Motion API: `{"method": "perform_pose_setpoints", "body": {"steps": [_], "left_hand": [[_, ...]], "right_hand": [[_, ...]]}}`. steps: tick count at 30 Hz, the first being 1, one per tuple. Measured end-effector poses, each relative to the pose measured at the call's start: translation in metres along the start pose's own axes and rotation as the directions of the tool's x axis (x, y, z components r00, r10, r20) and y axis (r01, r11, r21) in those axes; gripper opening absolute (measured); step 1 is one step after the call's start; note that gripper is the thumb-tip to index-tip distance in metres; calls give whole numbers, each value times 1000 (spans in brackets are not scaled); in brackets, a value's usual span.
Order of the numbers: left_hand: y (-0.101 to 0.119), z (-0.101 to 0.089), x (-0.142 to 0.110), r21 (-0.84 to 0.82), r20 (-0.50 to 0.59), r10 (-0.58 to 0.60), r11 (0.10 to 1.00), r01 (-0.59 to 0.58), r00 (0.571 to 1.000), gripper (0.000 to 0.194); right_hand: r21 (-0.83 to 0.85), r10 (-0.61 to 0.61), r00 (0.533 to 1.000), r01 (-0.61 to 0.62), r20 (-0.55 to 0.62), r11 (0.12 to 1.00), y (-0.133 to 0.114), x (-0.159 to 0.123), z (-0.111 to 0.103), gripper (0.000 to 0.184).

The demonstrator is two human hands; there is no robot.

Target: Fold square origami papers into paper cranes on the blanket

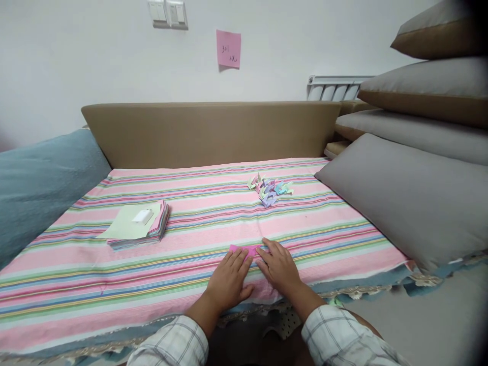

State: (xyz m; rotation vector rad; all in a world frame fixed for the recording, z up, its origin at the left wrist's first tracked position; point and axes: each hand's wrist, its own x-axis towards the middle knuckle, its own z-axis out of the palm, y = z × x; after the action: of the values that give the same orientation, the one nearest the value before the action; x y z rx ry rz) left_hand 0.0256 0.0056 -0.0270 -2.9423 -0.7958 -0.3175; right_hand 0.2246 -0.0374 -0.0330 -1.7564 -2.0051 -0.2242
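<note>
A small folded piece of pink paper [249, 250] lies flat on the striped cloth [213, 193] near its front edge. My left hand [230, 277] rests with its fingers stretched out over the left part of the paper. From the other side, my right hand [280, 265] touches the paper's right end with spread fingertips, the palm low over the cloth. Both hands are open and partly cover the paper, so its full folded shape is hidden. Farther back sits a loose heap of small folded paper pieces [270, 194] in green, purple, pink and blue.
To the left, a stack of coloured paper sheets [127, 223] carries a small white block [142, 217] on top. Grey cushions [412, 188] pile up at the right. A brown backrest [213, 133] and a blue-covered armrest [49, 173] border the cloth.
</note>
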Motion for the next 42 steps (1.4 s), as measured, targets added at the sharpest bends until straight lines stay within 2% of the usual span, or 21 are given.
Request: {"method": "perform_pose_setpoints", "body": {"steps": [6,9,11,13,17,20,27,33,36,42], "left_hand": [[1,-3,1,8,12,-2,1000,2,1000,70],[1,-2,1,8,12,-1,1000,1,1000,70],[1,-1,1,8,4,1,1000,-1,1000,70],[0,1,0,10,-3,6,1000,-6,1000,72],[-1,2,0,8,-3,20,1000,-20,1000,74],[-1,0,0,3,13,21,1000,-21,1000,73],[-1,-4,0,-20,-11,38,999,-39,999,69],[-1,-4,0,-19,-27,31,999,-32,999,68],[-1,-4,0,-10,-18,36,999,-36,999,68],[0,-7,0,-2,-14,39,999,-39,999,64]], "right_hand": [[46,89,995,-87,-51,995,3,4,0,36],[89,-37,998,41,-50,995,2,3,-3,42],[106,-190,982,190,-3,976,-1,2,-4,46],[125,-281,957,271,71,954,-3,2,-3,52],[150,-266,933,234,243,961,-2,6,-2,66],[165,-257,912,214,320,963,1,9,-3,71],[200,-290,879,228,379,953,6,11,-9,74],[238,-415,820,345,394,908,19,15,-18,73],[203,-405,829,351,387,914,25,14,-17,70],[127,-332,874,307,354,943,29,10,-12,66]]}}
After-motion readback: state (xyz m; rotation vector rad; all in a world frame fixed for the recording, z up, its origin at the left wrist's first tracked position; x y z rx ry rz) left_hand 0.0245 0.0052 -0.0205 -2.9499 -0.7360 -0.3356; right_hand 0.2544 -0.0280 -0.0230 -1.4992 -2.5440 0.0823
